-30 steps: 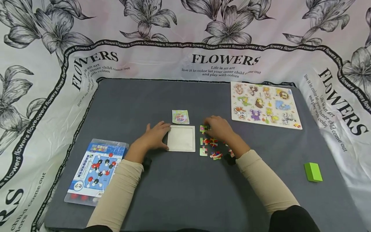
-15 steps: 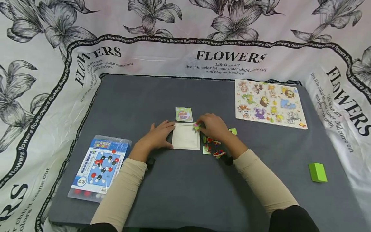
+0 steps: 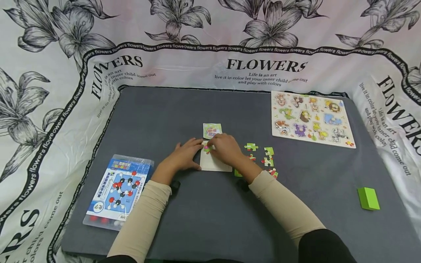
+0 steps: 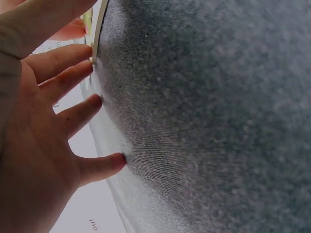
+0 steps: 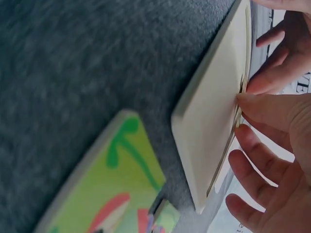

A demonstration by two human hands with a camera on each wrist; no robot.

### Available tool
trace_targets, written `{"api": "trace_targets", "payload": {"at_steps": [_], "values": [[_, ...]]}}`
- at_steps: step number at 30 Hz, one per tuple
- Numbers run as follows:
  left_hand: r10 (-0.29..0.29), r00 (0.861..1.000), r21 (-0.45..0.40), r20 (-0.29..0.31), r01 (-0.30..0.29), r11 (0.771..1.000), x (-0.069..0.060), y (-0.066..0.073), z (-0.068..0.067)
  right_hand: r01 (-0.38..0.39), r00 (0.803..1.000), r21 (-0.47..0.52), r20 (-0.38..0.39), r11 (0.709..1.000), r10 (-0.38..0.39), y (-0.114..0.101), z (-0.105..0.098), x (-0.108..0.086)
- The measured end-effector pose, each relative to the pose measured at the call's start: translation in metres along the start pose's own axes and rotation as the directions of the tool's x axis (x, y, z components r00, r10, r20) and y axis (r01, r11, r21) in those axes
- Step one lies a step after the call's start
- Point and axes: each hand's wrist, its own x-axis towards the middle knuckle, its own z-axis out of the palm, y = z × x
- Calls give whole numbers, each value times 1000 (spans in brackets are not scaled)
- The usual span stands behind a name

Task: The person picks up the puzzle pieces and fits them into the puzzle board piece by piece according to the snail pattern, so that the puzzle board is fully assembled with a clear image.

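Observation:
A square cream puzzle frame [image 3: 215, 165] lies on the grey table, its edge also showing in the right wrist view. My left hand [image 3: 184, 156] rests at the frame's left side with fingers spread and fairly straight; in the left wrist view fingertips [image 4: 87, 52] touch its rim. Over the frame's top left corner, my right hand [image 3: 227, 150] pinches a green and pink jigsaw piece [image 3: 207, 148] between thumb and finger. Fingers partly hide that piece. Loose jigsaw pieces [image 3: 268, 160] lie right of the frame, some behind the right forearm.
A small picture card [image 3: 212, 130] lies just beyond the frame. An animal puzzle board [image 3: 312, 120] is at the back right. A green block [image 3: 368, 198] stands far right. A boxed molecule model set [image 3: 120, 190] lies on the left, beside the left forearm.
My right hand has taken a jigsaw piece from the loose ones and carried it left, over the frame's right corner to its top left corner. The left hand stays at the frame's side.

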Motion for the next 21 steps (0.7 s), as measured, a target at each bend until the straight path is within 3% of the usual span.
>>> {"api": "trace_targets", "payload": {"at_steps": [9, 17, 21], "values": [[-16, 1000, -1, 20, 16, 1000, 6, 10, 3, -29, 998, -20, -52, 999, 28, 1, 2, -11], [-17, 999, -1, 29, 17, 1000, 3, 8, 4, -16, 997, -7, 78, 1000, 17, 6, -10, -14], [-28, 999, 8, 18, 27, 1000, 2, 6, -1, -53, 997, 35, 65, 998, 51, 28, -27, -24]]}}
